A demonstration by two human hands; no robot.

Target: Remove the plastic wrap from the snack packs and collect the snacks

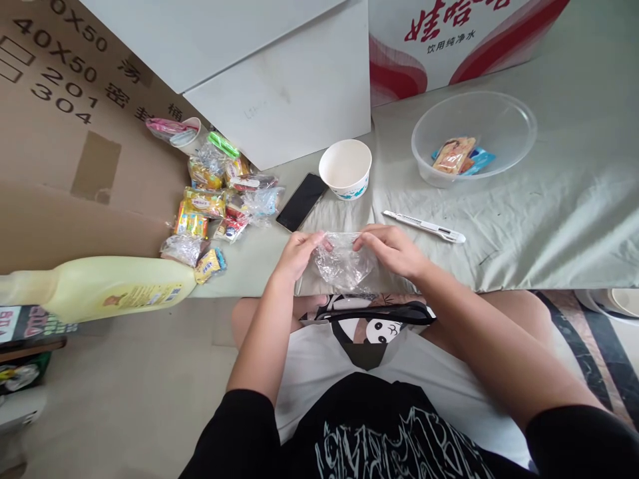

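Between my two hands, at the front edge of the cloth-covered surface, hangs a clear plastic bag [345,265], crinkled and see-through. My left hand [298,254] pinches its upper left edge. At the upper right edge, my right hand [392,247] is closed on the same bag, thumb and fingers together. Just beyond them stands a white paper bowl [345,167] with a blue-green pattern. A dark phone [301,201] lies to the bowl's left. A white pen-like cutter [424,226] lies to the right, beyond my right hand.
A clear plastic tub [519,148] holding wrapped snacks [454,156] stands at the back right. Several packaged snacks [204,203] are heaped at left, near a yellow bottle [124,286] lying sideways. Cardboard [150,219], a white box [299,86] and a red-white carton [399,73] border the surface.
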